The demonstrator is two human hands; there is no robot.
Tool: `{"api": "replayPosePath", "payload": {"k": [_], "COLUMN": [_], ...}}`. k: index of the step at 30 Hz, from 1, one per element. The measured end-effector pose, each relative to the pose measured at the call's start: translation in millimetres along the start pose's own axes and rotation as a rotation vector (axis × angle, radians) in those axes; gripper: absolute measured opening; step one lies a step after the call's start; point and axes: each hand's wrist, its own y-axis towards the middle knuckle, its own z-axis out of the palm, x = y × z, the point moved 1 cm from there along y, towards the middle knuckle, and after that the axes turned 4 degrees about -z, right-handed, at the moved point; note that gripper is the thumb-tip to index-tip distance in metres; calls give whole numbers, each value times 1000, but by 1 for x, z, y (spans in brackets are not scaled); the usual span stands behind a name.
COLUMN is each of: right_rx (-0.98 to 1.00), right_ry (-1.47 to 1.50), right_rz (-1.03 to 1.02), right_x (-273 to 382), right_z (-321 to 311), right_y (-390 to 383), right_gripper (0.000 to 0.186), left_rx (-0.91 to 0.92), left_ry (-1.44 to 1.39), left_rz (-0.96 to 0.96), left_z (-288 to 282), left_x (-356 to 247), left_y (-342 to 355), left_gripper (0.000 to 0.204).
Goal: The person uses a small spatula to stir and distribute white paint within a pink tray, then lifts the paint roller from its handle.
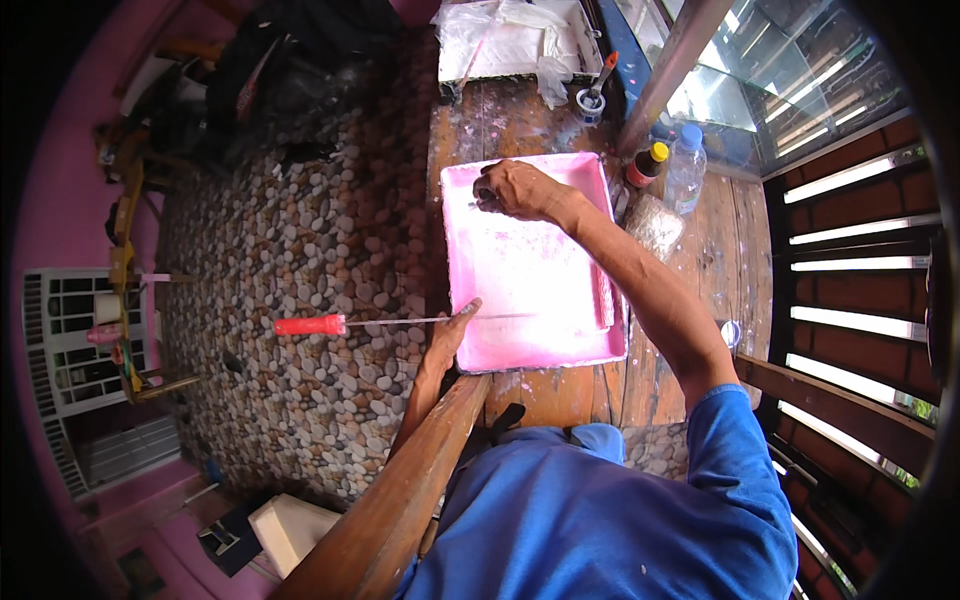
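- Nearest: a blue shirt [600,520] low in the view, with a brown wooden rail [420,480] slanting up beside it.
- Left hand [450,335] at the near left corner of the pink tray [530,270], thumb up against the rim, likely to keep the tray from sliding. Fingers hidden under the edge, so cannot tell if open or closed.
- Just beside that hand, a thin metal rod with a red handle [310,324], lying flat. Handle sticks out over the pebble floor [300,230]; far end reaches over the tray's near edge. Looks to pass right by the thumb; cannot tell if gripped.
- Tray flat on the wooden tabletop [720,250], coated in pink and white paint.
- Right hand [520,190] farther off, over the far left corner of the tray, fingers curled shut around something small and dark. Too small to tell what.
- Past the tray on the right: a dark bottle with a yellow cap [648,163] and a clear bottle with a blue cap [686,168], upright, close together, out of the way.
- Farthest: a white tray with plastic sheet [515,40] and a small tin with a brush [592,98].
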Motion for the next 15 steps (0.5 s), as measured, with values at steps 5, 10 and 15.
{"api": "replayPosePath", "payload": {"k": [5,10,15], "right_rx": [-28,-49,-141], "right_ry": [39,145,-23], "right_rz": [43,129,288], "right_x": [-7,-17,-14], "right_z": [15,-20,-22], "right_y": [-30,-54,-71], "right_gripper": [17,20,20], "left_rx": [66,-8,8], "left_ry": [-30,-23,-21], "left_rz": [63,72,86], "left_z": [8,2,-4], "left_x": [-9,1,10], "left_y": [-6,2,10], "left_gripper": [61,77,73]}}
